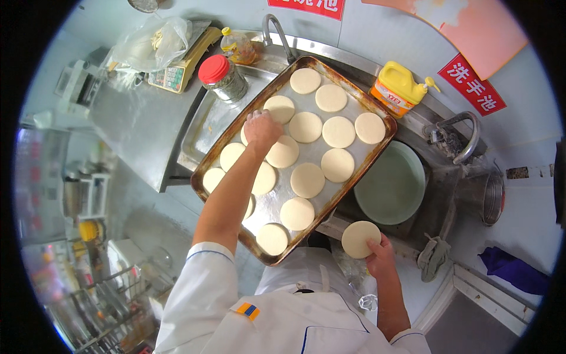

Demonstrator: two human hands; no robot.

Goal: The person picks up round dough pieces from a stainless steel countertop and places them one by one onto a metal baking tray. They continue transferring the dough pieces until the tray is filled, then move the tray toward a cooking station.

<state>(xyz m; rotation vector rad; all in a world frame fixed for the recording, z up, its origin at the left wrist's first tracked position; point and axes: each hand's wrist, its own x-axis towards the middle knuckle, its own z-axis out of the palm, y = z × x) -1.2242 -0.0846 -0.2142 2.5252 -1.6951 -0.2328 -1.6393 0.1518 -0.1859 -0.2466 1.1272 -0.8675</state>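
A dark-rimmed baking tray [266, 199] lies slantwise in front of me, bearing several flat, pale dough rounds [305, 127]. My left hand [263, 127] reaches over its left side, down among the rounds. Its fingers are bent and point downward beside one dough round [279, 109]; the fingertips and what they hold, if anything, are hidden. Another round is partly covered by that hand. Off the tray's near right corner, my right hand [381, 255] grips a single dough round [357, 239] by its edge, thumb on top, apart from the tray.
Right of the tray, a pale green basin [390, 184] with cloudy liquid sits in the sink. Behind stand a yellow jug [398, 88], a faucet [277, 34] and a red-lidded jar [223, 79]. A scale [184, 62] with a plastic bag is at the far left. A grey cloth [434, 258] hangs at right.
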